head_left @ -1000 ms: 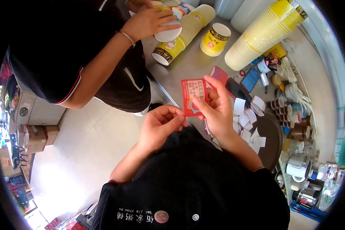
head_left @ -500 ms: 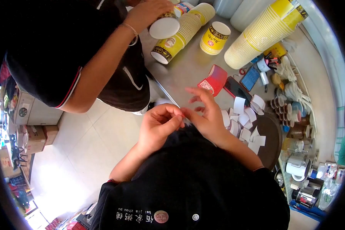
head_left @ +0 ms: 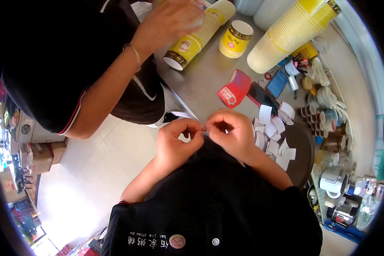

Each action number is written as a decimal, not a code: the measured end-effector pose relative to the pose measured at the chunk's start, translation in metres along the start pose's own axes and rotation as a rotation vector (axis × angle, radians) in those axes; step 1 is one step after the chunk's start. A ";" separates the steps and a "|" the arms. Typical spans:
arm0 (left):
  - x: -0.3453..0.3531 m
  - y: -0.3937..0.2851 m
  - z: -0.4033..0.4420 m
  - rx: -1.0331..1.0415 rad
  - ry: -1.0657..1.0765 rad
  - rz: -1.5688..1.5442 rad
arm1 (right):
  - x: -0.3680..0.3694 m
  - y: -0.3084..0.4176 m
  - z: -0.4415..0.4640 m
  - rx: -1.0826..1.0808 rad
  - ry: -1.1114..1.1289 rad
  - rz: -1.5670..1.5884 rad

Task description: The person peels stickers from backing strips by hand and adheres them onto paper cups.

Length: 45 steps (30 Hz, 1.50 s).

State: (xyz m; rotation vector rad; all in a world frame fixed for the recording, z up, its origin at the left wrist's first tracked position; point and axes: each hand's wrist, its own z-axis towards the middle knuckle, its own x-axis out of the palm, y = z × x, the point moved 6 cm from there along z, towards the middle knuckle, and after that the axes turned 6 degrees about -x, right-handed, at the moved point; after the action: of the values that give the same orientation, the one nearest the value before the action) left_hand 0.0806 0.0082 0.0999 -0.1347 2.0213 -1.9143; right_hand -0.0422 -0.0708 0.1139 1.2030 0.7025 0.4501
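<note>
Red card, in right hand a second ago, now lies on counter, upper middle of frame, beside phone. Setting it down apparently frees right hand for close work with left hand. Both meet mid-frame, thumb and finger of each pinched together; cannot tell what, if anything, is between. White slips sit right of centre.

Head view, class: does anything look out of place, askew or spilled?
Two things: white pieces beside the right hand lie jumbled at odd angles, and one yellow cup stack lies on its side, though the shorter stack nearby stands on end.
</note>
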 end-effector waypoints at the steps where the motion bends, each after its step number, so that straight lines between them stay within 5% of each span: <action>1: 0.001 0.003 0.001 -0.002 0.005 0.002 | -0.007 -0.005 0.000 0.045 -0.066 0.008; 3: 0.003 0.019 0.003 -0.058 0.002 -0.029 | -0.035 -0.026 0.001 0.037 -0.236 0.158; 6: 0.011 0.062 0.008 -0.353 0.042 -0.173 | -0.103 -0.041 0.000 -0.017 -0.424 -0.210; 9: 0.040 0.115 0.018 -0.428 0.163 -0.095 | -0.130 -0.028 -0.003 0.117 -0.609 -0.191; 11: 0.080 0.139 0.026 -0.491 0.326 -0.013 | -0.126 -0.016 0.006 -0.071 -0.696 0.011; 15: 0.141 0.127 0.046 -0.225 0.564 0.055 | -0.113 -0.025 0.019 -0.200 -0.531 -0.152; 18: 0.144 0.135 0.081 -0.314 0.406 0.336 | -0.104 -0.025 0.028 -0.271 -0.510 0.053; 20: 0.125 0.110 0.106 0.064 -0.118 0.728 | -0.101 -0.025 0.032 -0.269 -0.475 -0.052; 24: 0.127 0.123 0.127 -0.109 -0.032 0.816 | -0.100 -0.026 0.038 -0.250 -0.466 -0.054; 30: 0.119 0.140 0.128 -0.034 -0.005 0.696 | -0.102 -0.030 0.040 -0.230 -0.477 -0.080; 33: 0.105 0.130 0.123 0.128 -0.157 0.622 | -0.099 -0.029 0.043 -0.238 -0.500 -0.090; 36: 0.088 0.135 0.113 0.083 -0.126 0.292 | -0.095 -0.024 0.045 -0.270 -0.511 -0.147; 38: 0.082 0.151 0.103 -0.145 0.029 -0.146 | -0.089 -0.020 0.047 -0.280 -0.507 -0.189; 45: 0.037 0.133 0.044 -0.154 -0.042 0.128 | -0.071 -0.015 0.043 -0.330 -0.493 -0.313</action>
State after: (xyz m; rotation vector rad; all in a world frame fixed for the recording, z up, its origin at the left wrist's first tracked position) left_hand 0.0826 -0.0342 -0.0385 -0.0811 2.0953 -1.6655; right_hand -0.0636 -0.1515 0.1261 0.8250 0.3596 -0.0027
